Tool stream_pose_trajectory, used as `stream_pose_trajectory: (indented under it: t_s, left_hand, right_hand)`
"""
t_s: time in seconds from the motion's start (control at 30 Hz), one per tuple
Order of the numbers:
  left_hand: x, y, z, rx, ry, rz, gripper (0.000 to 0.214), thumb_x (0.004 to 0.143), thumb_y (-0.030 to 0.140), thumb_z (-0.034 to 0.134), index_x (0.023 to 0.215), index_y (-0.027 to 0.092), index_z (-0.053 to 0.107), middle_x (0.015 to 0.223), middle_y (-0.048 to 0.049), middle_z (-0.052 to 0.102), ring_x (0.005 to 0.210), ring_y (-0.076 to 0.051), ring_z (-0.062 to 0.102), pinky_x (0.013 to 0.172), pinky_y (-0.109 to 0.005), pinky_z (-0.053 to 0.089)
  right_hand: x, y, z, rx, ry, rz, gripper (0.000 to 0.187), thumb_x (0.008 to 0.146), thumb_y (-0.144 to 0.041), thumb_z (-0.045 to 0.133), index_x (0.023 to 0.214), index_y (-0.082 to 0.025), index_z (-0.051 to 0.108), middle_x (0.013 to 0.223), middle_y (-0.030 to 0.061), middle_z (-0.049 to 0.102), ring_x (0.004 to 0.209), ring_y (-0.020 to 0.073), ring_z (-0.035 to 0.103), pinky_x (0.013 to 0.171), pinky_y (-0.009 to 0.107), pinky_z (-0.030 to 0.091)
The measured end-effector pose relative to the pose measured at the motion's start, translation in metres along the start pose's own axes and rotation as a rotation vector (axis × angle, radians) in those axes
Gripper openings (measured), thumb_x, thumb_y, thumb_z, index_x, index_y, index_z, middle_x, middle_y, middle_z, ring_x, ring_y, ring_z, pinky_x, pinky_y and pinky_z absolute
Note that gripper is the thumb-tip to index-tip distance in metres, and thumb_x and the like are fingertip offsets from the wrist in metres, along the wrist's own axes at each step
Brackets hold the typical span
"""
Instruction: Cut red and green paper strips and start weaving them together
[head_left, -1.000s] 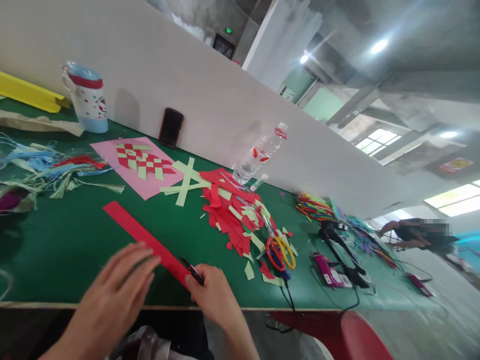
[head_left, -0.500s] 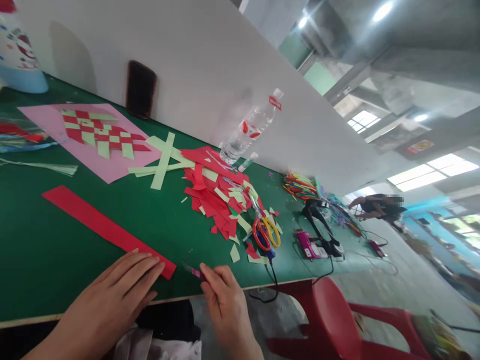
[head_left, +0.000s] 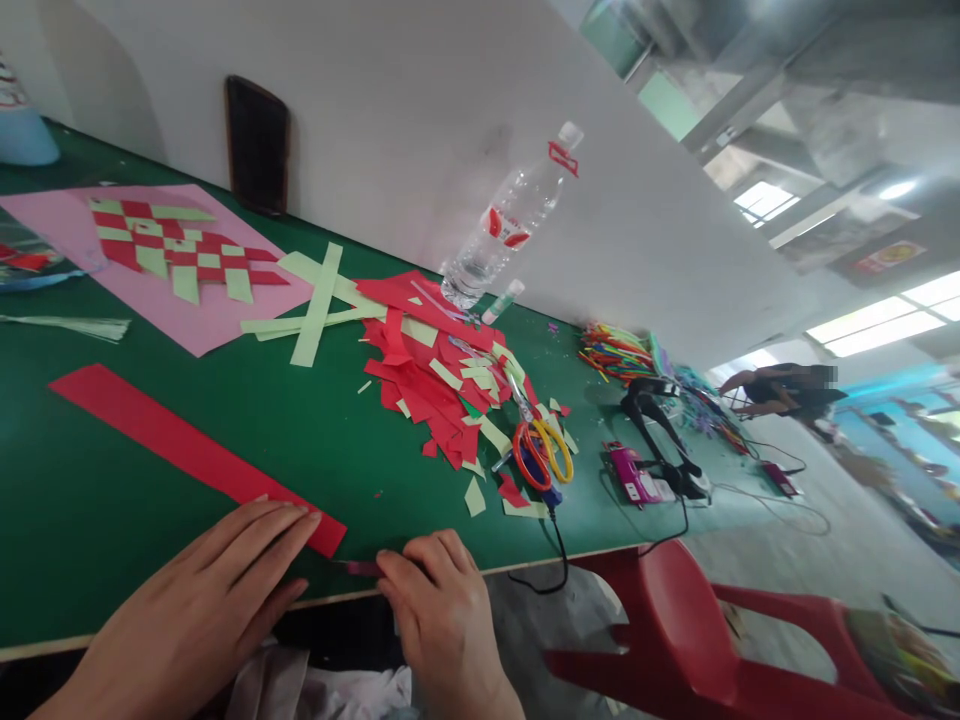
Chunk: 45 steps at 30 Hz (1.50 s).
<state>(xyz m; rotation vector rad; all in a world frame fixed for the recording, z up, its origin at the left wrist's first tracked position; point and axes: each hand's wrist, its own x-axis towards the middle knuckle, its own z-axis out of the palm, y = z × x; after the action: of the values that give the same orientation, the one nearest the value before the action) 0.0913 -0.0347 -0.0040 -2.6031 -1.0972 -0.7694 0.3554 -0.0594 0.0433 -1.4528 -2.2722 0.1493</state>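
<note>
Red strip (head_left: 176,438) slants down rightward under flattened left hand (head_left: 214,585); right hand (head_left: 444,600) grips slim tool (head_left: 363,568).

At 6 o'clock, a slim tool (head_left: 363,568) is blurred and partly covered by the right hand (head_left: 442,605); at 8, the red strip (head_left: 191,447) is partly hidden by the left hand (head_left: 217,580); at 10, a blue-based container (head_left: 26,138) is cut off.

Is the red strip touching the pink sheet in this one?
Apart: the head view shows a band of green table between the red strip and the pink sheet.
</note>
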Motion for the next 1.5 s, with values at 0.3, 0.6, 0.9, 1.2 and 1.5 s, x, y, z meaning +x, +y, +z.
stream_pose_trajectory:
  t_s: [0.3,0.6,0.9,1.2,1.5]
  left_hand:
    - [0.000,-0.001,0.000,-0.038,0.018,-0.019,0.037,0.108,0.028,0.042,0.125,0.020,0.074,0.127,-0.0066,0.081,0.115,-0.028,0.072,0.106,-0.045,0.047]
    - [0.013,-0.001,0.002,-0.060,-0.048,-0.054,0.043,0.100,0.009,0.039,0.111,0.024,0.078,0.111,-0.0047,0.083,0.105,-0.028,0.071,0.095,-0.046,0.051]
    - [0.020,-0.023,0.010,-0.142,-0.197,-0.041,0.033,0.108,0.025,0.045,0.115,0.028,0.077,0.107,-0.0027,0.080,0.100,-0.026,0.070,0.084,-0.041,0.054]
    - [0.026,-0.028,0.007,-0.250,-0.266,-0.082,0.034,0.100,0.011,0.054,0.108,0.032,0.079,0.100,0.0004,0.077,0.098,-0.022,0.069,0.084,-0.036,0.052]
    - [0.029,-0.031,0.008,-0.247,-0.313,-0.078,0.040,0.093,0.003,0.055,0.109,0.032,0.077,0.101,0.0009,0.078,0.098,-0.022,0.069,0.083,-0.035,0.051]
  right_hand:
    - [0.003,0.000,0.001,0.034,-0.033,0.038,0.016,0.103,-0.018,0.063,0.109,-0.025,0.077,0.091,0.0049,0.070,0.083,0.0223,0.062,0.072,0.033,0.052]
    - [-0.005,0.009,-0.006,0.100,-0.027,0.057,0.020,0.105,-0.019,0.059,0.112,-0.023,0.077,0.093,0.0059,0.070,0.083,0.0228,0.063,0.072,0.034,0.053]
    - [-0.008,0.011,-0.007,0.115,-0.012,0.076,0.019,0.103,-0.017,0.063,0.111,-0.025,0.078,0.093,0.0051,0.071,0.085,0.0225,0.064,0.073,0.033,0.055]
    - [-0.009,0.007,-0.003,0.091,-0.018,0.059,0.017,0.101,-0.019,0.066,0.111,-0.026,0.077,0.092,0.0046,0.070,0.084,0.0228,0.063,0.073,0.034,0.052]
    - [-0.003,0.007,-0.003,0.113,-0.004,0.063,0.018,0.103,-0.020,0.062,0.111,-0.025,0.077,0.092,0.0046,0.070,0.085,0.0230,0.063,0.074,0.035,0.051]
